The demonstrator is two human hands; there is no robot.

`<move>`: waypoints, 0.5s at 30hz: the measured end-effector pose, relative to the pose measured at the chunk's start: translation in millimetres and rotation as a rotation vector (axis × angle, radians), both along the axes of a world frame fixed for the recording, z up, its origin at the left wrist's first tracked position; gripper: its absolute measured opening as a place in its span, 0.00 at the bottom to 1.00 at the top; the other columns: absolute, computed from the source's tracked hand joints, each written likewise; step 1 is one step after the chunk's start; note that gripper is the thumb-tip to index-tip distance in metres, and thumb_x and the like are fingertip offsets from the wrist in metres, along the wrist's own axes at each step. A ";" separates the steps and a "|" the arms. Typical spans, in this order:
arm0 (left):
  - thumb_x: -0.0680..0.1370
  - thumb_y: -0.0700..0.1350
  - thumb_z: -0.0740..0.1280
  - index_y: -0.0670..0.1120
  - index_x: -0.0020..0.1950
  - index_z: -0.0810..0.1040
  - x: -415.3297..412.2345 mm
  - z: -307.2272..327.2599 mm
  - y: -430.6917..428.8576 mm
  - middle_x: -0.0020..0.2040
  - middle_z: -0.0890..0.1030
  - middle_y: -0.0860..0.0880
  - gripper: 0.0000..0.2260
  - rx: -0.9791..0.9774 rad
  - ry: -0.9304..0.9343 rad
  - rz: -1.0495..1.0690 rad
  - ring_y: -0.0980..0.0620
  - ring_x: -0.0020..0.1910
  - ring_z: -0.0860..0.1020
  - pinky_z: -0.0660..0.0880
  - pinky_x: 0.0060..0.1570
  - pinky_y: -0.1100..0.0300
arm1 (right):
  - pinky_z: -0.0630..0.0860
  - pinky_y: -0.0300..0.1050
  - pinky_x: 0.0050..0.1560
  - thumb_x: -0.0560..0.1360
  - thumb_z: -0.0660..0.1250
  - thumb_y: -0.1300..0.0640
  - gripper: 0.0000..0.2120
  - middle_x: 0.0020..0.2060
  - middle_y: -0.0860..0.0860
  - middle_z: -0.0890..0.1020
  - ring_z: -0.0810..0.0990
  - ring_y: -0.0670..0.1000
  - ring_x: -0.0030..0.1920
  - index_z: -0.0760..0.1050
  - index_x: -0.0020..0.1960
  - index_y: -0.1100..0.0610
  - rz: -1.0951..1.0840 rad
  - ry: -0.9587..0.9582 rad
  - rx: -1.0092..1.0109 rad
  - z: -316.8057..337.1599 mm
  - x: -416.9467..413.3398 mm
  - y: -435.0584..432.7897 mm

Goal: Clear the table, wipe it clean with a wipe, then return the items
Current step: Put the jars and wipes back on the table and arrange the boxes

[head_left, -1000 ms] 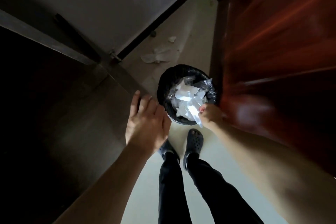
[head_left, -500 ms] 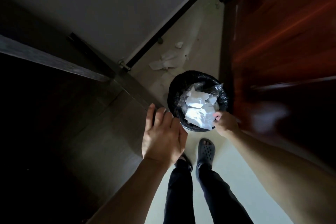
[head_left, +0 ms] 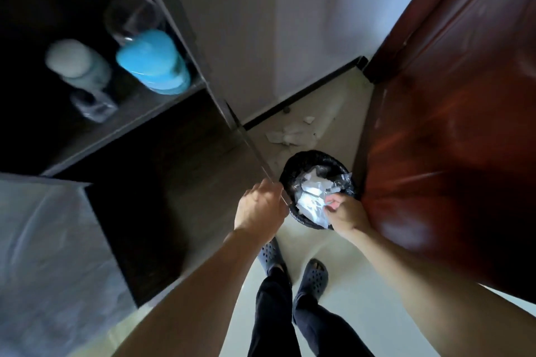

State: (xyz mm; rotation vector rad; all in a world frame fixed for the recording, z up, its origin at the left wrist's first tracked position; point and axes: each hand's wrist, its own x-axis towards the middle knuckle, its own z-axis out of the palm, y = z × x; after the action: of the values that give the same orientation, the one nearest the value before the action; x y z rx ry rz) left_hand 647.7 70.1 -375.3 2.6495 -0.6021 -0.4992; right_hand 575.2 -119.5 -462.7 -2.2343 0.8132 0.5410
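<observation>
A small bin with a black liner (head_left: 293, 165) stands on the pale floor, in the corner between a dark cabinet and a red-brown door. It is heaped with crumpled white paper and clear plastic. A white wipe (head_left: 311, 207) lies on top at the near rim. My right hand (head_left: 345, 213) hovers over that rim with curled fingertips touching the wipe's edge; whether they grip it is unclear. My left hand (head_left: 259, 209) is beside the bin, fingers curled over the cabinet's metal-trimmed edge (head_left: 261, 165).
The cabinet's open shelf holds a blue-lidded container (head_left: 153, 64), a white bottle (head_left: 78, 62) and a clear glass (head_left: 133, 17). Loose tissues (head_left: 293, 136) lie on the floor behind the bin. The wooden door (head_left: 449, 124) is close on the right. My feet in dark clogs (head_left: 314, 275) stand just before the bin.
The wipe hung from my right hand above the bin and now lies on the heap. My left hand went from flat and spread to curled over the cabinet edge. The view tilted up.
</observation>
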 end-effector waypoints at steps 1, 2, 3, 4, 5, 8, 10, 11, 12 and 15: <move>0.76 0.43 0.59 0.44 0.53 0.79 -4.8 16.5 8.2 0.49 0.80 0.46 0.11 0.003 0.010 0.036 0.44 0.46 0.79 0.77 0.45 0.53 | 0.75 0.44 0.51 0.72 0.67 0.60 0.10 0.48 0.56 0.84 0.82 0.55 0.49 0.80 0.52 0.58 0.011 -0.025 0.003 16.4 0.7 2.8; 0.76 0.43 0.61 0.45 0.54 0.79 -9.7 31.8 16.4 0.51 0.80 0.46 0.10 0.008 0.007 0.068 0.43 0.47 0.80 0.77 0.46 0.53 | 0.76 0.45 0.51 0.72 0.68 0.60 0.09 0.47 0.56 0.84 0.82 0.56 0.49 0.81 0.51 0.59 0.029 -0.057 0.004 32.7 1.2 5.9; 0.76 0.43 0.61 0.45 0.55 0.79 -14.9 46.7 24.4 0.51 0.80 0.46 0.10 0.013 -0.003 0.100 0.43 0.47 0.80 0.77 0.46 0.53 | 0.76 0.46 0.51 0.72 0.68 0.61 0.09 0.46 0.56 0.85 0.82 0.56 0.48 0.81 0.51 0.59 0.053 -0.096 0.008 47.7 1.7 9.0; 0.77 0.43 0.62 0.46 0.55 0.79 -19.3 61.2 31.6 0.51 0.80 0.47 0.10 0.015 -0.015 0.134 0.43 0.47 0.80 0.77 0.45 0.53 | 0.76 0.47 0.51 0.71 0.68 0.61 0.08 0.46 0.56 0.85 0.82 0.57 0.47 0.82 0.50 0.59 0.080 -0.131 0.014 62.4 2.4 12.4; 0.77 0.43 0.61 0.46 0.55 0.79 -23.2 74.5 38.3 0.51 0.80 0.47 0.10 0.013 -0.032 0.169 0.44 0.46 0.80 0.77 0.45 0.53 | 0.77 0.47 0.50 0.72 0.68 0.61 0.07 0.46 0.56 0.85 0.82 0.57 0.46 0.82 0.49 0.59 0.114 -0.163 0.018 75.2 4.1 15.7; 0.77 0.44 0.61 0.47 0.56 0.79 -31.8 110.3 55.6 0.51 0.81 0.49 0.11 -0.002 -0.083 0.263 0.46 0.46 0.81 0.77 0.45 0.54 | 0.75 0.46 0.45 0.73 0.66 0.60 0.05 0.42 0.53 0.85 0.82 0.56 0.44 0.81 0.43 0.55 0.245 -0.213 -0.008 112.5 11.4 26.7; 0.77 0.44 0.61 0.47 0.57 0.79 -34.3 129.8 67.8 0.52 0.81 0.48 0.11 -0.018 -0.105 0.317 0.46 0.47 0.81 0.77 0.46 0.55 | 0.75 0.47 0.45 0.74 0.64 0.60 0.06 0.41 0.53 0.84 0.81 0.55 0.44 0.80 0.42 0.55 0.316 -0.247 -0.003 137.6 19.8 35.8; 0.77 0.44 0.61 0.47 0.57 0.78 -34.3 138.6 74.2 0.52 0.81 0.48 0.11 -0.027 -0.115 0.340 0.46 0.47 0.80 0.77 0.46 0.55 | 0.75 0.48 0.45 0.75 0.64 0.59 0.07 0.41 0.53 0.84 0.80 0.55 0.43 0.80 0.43 0.56 0.342 -0.262 0.012 150.2 25.3 41.3; 0.77 0.44 0.61 0.47 0.58 0.78 -33.8 147.4 80.7 0.52 0.80 0.48 0.12 -0.037 -0.127 0.361 0.47 0.47 0.80 0.76 0.46 0.55 | 0.75 0.48 0.44 0.76 0.63 0.58 0.07 0.39 0.53 0.83 0.80 0.54 0.42 0.79 0.43 0.56 0.362 -0.272 0.029 163.1 31.8 47.6; 0.76 0.44 0.62 0.47 0.57 0.78 -28.1 169.6 101.0 0.51 0.80 0.48 0.11 -0.061 -0.166 0.417 0.45 0.47 0.80 0.76 0.45 0.54 | 0.75 0.51 0.39 0.75 0.57 0.46 0.17 0.32 0.53 0.80 0.79 0.56 0.37 0.75 0.37 0.57 0.452 -0.376 0.019 196.4 54.1 70.0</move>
State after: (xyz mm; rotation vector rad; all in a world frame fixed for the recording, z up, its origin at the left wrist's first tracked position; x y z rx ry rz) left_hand 619.6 171.1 -205.7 2.6700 -0.0961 -0.1371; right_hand 629.3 -49.5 -266.3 -2.4056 0.1095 0.3100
